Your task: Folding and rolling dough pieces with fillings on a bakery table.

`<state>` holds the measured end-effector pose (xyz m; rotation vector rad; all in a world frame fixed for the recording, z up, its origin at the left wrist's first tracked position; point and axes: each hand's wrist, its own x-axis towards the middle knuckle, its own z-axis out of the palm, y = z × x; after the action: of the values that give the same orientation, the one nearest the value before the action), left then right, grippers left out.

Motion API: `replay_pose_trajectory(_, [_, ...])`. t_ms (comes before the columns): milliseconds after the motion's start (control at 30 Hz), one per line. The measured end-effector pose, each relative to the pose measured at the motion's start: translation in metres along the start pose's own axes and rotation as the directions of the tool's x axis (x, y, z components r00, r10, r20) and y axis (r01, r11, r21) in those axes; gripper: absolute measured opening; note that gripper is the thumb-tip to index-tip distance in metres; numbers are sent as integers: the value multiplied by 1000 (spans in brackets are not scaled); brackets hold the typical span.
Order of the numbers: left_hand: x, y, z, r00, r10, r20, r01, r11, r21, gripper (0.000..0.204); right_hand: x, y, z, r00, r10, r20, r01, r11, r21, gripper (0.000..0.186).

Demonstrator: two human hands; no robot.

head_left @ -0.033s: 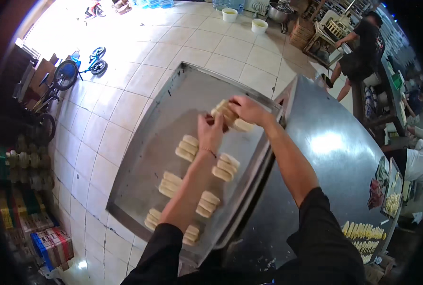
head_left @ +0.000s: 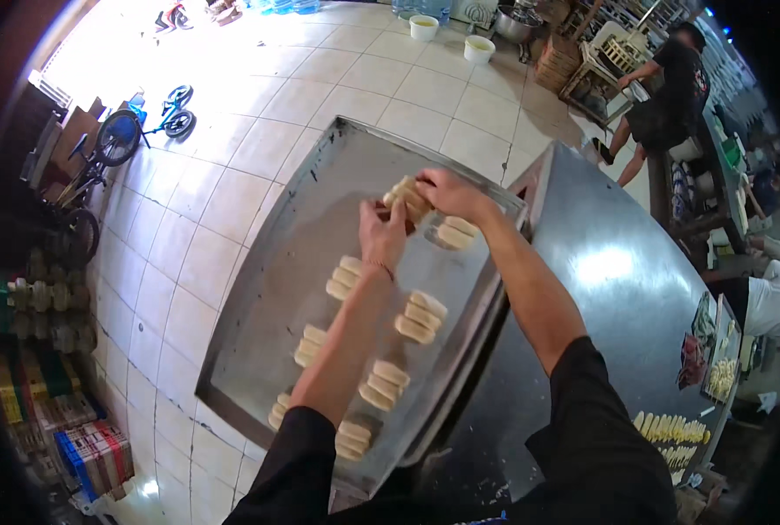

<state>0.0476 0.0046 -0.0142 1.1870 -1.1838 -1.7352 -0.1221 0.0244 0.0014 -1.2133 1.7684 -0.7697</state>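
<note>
Bare left hand point(head_left: 383, 238), bare right hand point(head_left: 454, 194): fingers pinching pale, ridged dough cluster point(head_left: 405, 192) over shallow, rectangular grey-metal tray point(head_left: 307, 206).

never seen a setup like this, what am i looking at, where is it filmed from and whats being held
There is no machine here: these are a person's own bare hands. The view comes from a wide fisheye camera worn on the head, looking down, which is why straight edges bend near the rim.

The left hand and right hand together hold a bunch of pale strips, probably dough, above a metal tray. More small groups of strips lie on the tray, partly hidden by the left forearm. To the right is a metal table, and another person stands in the background, upper right.
</note>
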Motion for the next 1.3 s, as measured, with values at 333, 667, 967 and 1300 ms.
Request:
replay_pose_trajectory(333, [85, -1, -24, 984, -121, 130, 82, 959, 272, 38, 77, 4, 8, 995, -24, 98, 53, 951, -304, 36])
replay_pose_trajectory(667, [107, -2, -25, 647, 245, 722, -710, -153, 688, 50, -63, -55, 65, 763, -338, -551, 374, 926, -50, 31])
replay_pose_trajectory(967, [-105, 23, -72, 933, 308, 188, -283, 947, -150, 35, -393, 50, 91, 632, 376, -678, -230, 926, 299, 18])
replay_pose_trajectory(1300, [-377, -80, 120, 496, -291, 818, 29, 947, 319, 27, -588, 98, 124, 786, 485, -385, -296, 840, 454, 17])
